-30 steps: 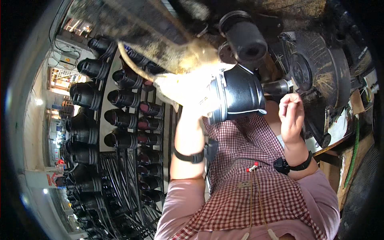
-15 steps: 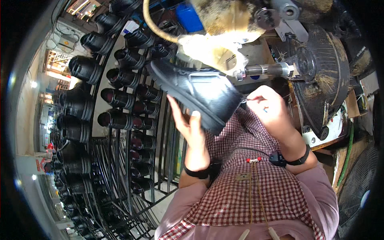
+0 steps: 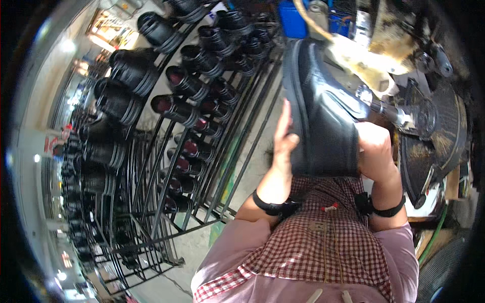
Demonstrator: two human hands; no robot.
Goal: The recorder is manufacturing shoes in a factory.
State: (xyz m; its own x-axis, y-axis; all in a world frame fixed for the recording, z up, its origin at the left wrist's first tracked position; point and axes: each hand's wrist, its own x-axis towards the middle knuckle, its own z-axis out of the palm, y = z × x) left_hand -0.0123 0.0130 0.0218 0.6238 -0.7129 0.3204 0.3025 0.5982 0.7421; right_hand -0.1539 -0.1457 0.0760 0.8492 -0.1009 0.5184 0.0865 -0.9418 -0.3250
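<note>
A glossy black leather shoe [image 3: 331, 136] with a thick black sole stands toe-up in front of my apron. My left hand [image 3: 284, 144] supports it from the left, thumb and fingers against the sole. At the right side, my right hand [image 3: 375, 149] is closed at the shoe's upper, near its opening. The fingertips there are partly hidden, so any small thing between them cannot be made out. Just beyond that hand is a metal shaft [image 3: 389, 112] of a machine.
On the left, a black metal rack [image 3: 230, 151] carries rows of similar black shoes [image 3: 174, 108]. A dark round machine housing [image 3: 437, 131] is at the right, with a pale hose [image 3: 310, 22] and a blue container [image 3: 293, 19] at the back. A green hose [image 3: 433, 230] hangs lower right.
The shoe has swung from slanting left to nearly upright, toe pointing away, and sits further right in view. My right hand has moved with it. The view has turned, showing more of the rack.
</note>
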